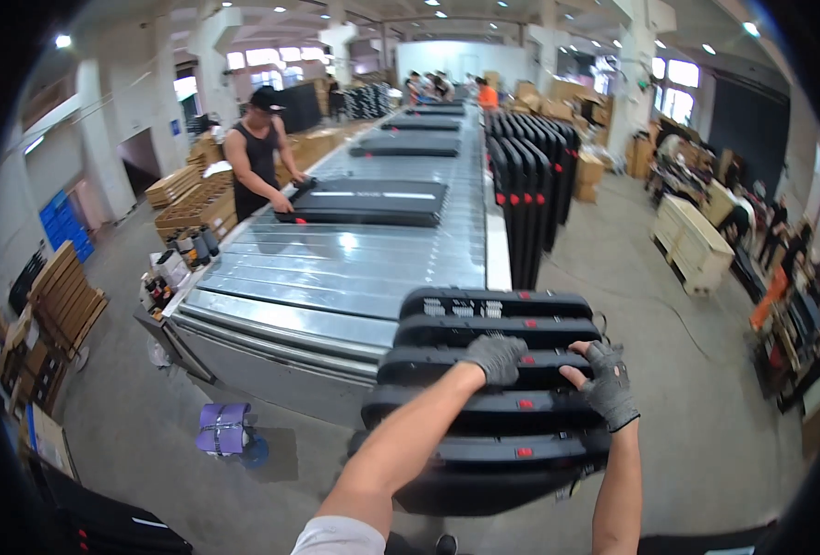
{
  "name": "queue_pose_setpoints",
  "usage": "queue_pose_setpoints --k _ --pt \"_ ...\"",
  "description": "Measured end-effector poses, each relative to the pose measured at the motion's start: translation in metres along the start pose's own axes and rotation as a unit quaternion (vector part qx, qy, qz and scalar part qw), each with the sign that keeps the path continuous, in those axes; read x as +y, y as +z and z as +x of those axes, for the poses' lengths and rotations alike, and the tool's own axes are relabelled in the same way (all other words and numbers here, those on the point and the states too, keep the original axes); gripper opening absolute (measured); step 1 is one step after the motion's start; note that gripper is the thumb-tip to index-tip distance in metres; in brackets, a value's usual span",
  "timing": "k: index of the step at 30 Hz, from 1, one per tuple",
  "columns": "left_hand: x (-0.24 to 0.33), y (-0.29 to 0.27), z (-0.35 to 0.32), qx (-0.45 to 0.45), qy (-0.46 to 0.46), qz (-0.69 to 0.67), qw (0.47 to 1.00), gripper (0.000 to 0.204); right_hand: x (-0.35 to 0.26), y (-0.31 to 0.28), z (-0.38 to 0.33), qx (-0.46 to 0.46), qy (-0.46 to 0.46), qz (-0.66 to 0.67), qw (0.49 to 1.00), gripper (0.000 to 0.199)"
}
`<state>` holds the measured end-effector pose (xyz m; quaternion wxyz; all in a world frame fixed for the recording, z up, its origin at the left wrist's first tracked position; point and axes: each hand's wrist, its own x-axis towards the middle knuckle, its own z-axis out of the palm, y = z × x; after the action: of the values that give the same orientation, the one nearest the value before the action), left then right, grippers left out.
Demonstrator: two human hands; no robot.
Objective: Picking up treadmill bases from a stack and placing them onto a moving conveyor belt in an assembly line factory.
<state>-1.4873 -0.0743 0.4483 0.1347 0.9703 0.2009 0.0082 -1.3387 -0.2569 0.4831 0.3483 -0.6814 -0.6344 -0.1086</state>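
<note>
Several flat black treadmills (484,400) stand on edge in a row before me, each with a small red switch on its upper edge. My left hand (497,359), in a grey fingerless glove, is closed over the top edge of the third one from the far end. At that treadmill's right end is my right hand (608,385), gloved the same way. Its thumb and forefinger straddle the edge from either side. The fingers under both gloves are partly hidden.
A long metal roller table (290,268) runs away on the left, carrying more flat treadmills (364,202). A co-worker (260,153) handles one there. Upright treadmills (521,176) line its right side. A purple-topped stool (222,428) and a wooden crate (692,242) stand on the floor.
</note>
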Motion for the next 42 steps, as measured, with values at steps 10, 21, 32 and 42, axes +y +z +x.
queue_pose_setpoints --k 10,21,32,42 --pt "0.073 -0.018 0.010 0.195 0.310 -0.184 0.912 0.038 0.034 -0.011 -0.270 0.191 0.452 0.085 0.867 0.028" --pt "0.225 0.060 0.013 0.002 0.234 0.201 0.951 0.024 -0.011 0.061 -0.257 0.211 0.437 0.198 0.851 0.040" --pt "0.265 0.061 -0.017 -0.099 0.173 0.198 0.960 0.026 -0.007 0.061 -0.312 0.184 0.500 0.202 0.822 0.057" --pt "0.298 0.088 -0.084 -0.024 0.169 0.087 0.981 0.017 0.006 0.068 -0.434 0.033 0.492 0.142 0.859 0.056"
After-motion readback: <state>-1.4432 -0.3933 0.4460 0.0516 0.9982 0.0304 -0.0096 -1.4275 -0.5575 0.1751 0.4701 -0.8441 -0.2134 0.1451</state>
